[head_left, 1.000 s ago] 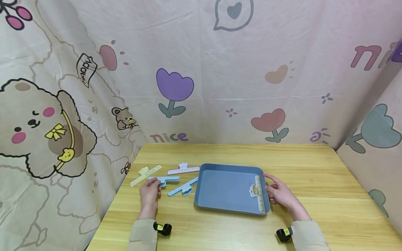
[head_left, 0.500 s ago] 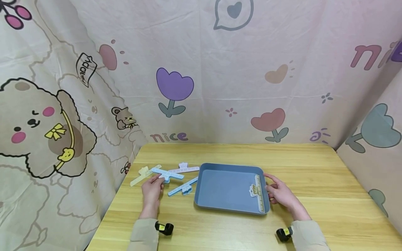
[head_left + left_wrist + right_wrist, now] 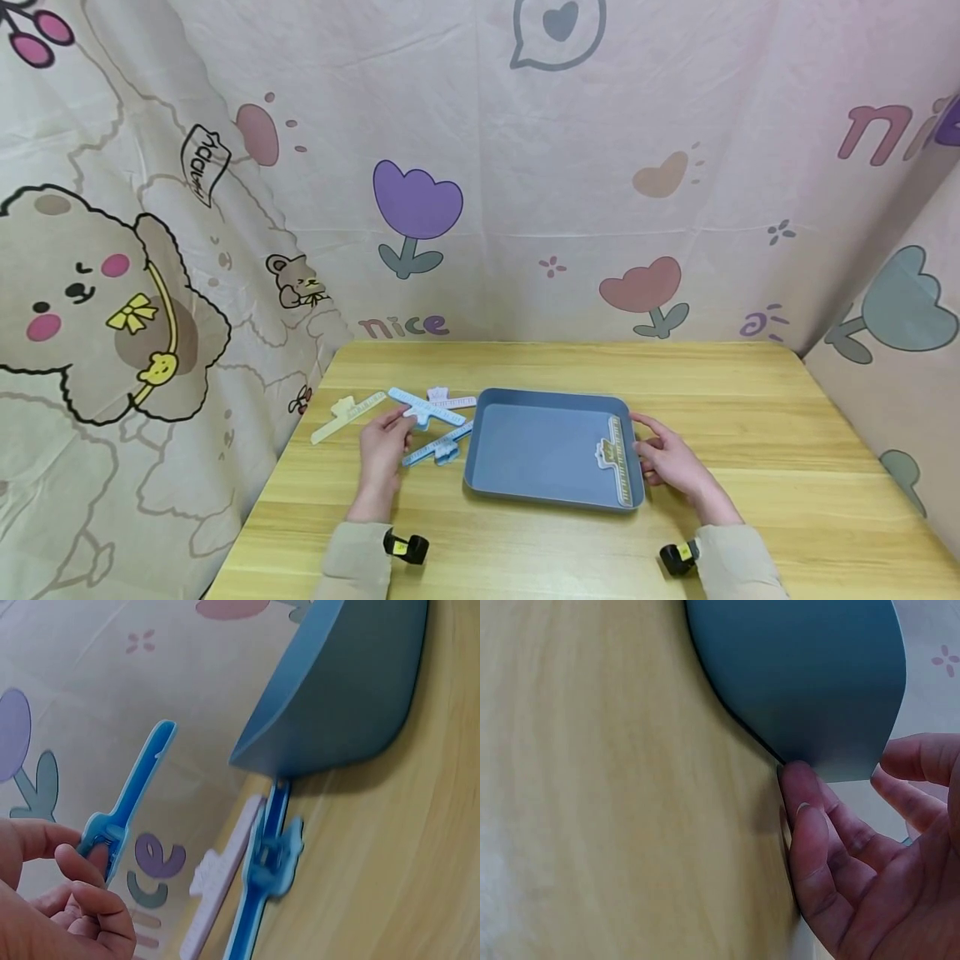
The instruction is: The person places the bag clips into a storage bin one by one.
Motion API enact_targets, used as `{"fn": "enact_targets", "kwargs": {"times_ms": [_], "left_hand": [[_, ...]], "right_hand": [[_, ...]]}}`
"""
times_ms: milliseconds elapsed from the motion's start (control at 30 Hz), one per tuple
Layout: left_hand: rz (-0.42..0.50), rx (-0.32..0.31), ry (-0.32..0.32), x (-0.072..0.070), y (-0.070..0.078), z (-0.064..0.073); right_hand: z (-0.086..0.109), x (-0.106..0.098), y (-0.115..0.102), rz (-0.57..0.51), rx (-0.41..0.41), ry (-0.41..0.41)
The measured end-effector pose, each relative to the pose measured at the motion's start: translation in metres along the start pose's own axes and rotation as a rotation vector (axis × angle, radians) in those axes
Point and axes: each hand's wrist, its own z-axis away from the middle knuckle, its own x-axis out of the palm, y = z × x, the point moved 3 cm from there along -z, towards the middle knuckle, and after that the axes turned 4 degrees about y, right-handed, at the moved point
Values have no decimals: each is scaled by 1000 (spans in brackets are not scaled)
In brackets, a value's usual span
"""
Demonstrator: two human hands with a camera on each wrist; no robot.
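Note:
My left hand (image 3: 384, 446) pinches a light blue ruler clip (image 3: 442, 411) by its handle tab. In the left wrist view the hollow blue underside of this clip (image 3: 139, 784) faces the camera, raised off the table. Beneath and beyond it lie a white-lilac ruler clip (image 3: 459, 402) and a second blue ruler clip (image 3: 431, 450), which reaches to the left side of the grey-blue tray (image 3: 543, 502). My right hand (image 3: 672, 461) rests against the tray's right outer wall, its fingertips touching the wall (image 3: 810, 697) near its base and rim.
A pale yellow ruler clip (image 3: 330, 427) lies at the far left of the wooden table (image 3: 765, 433). Inside the tray, a whitish clear ruler clip with gold markings (image 3: 619, 467) lies along the right wall. A printed curtain (image 3: 517, 200) hangs behind the table.
My left hand has lifted the light blue ruler clip and carried it rightward, over the white-lilac one, turning it so its right end points nearer me. The right hand and tray have stayed still.

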Motion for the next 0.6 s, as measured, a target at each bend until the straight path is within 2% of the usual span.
{"fn": "enact_targets", "kwargs": {"times_ms": [367,600], "left_hand": [[17,13,-101,24,10,16],[8,55,-175,47,18,29]], "right_hand": [[-1,0,1,8,-3,-2],[0,0,0,17,-8,-3]]}}
